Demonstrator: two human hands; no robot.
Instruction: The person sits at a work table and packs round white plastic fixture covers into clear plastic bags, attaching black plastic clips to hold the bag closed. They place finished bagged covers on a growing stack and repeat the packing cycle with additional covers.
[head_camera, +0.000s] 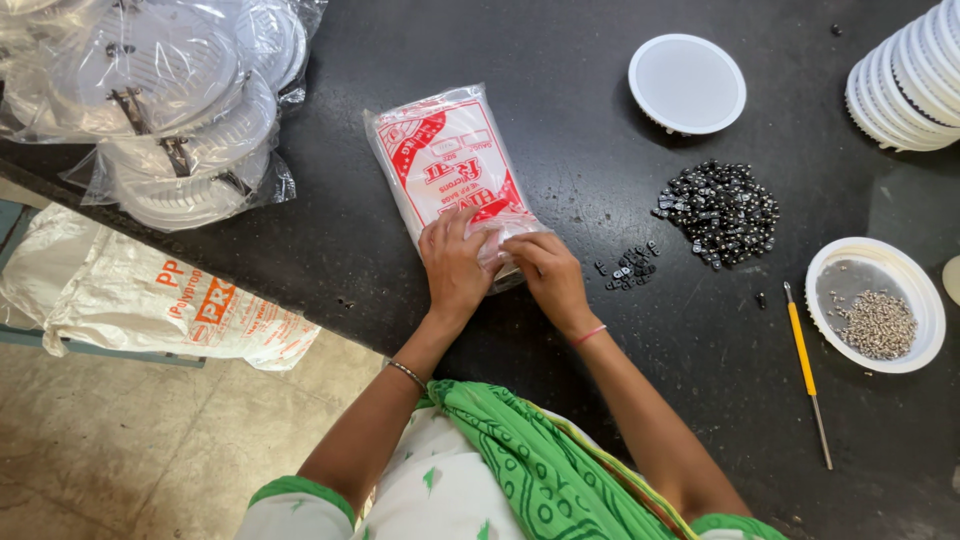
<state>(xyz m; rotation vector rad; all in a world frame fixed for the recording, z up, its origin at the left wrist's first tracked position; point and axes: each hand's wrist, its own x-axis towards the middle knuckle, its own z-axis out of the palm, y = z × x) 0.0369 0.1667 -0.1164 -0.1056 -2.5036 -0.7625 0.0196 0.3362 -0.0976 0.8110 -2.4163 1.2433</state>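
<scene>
Packet of clear plastic bags (452, 170) with red print lies flat on a black worktop (560, 400), its near end under both hands. The left hand (455, 268) presses down on that end with fingers spread; the right hand (548, 275), just beside it, pinches the packet's corner with curled fingers. Just right of the right hand sits a small cluster of black parts (630, 268), and farther right a larger heap of black parts (722, 212). Beyond the heap lies one white round cover (687, 83), with a stack of white discs (912, 85) at the far right. Near right, one yellow-handled screwdriver (806, 370) lies beside one white dish of screws (877, 303). Far left of the left hand, clear-wrapped round fittings (170, 100) crowd the worktop's corner.
</scene>
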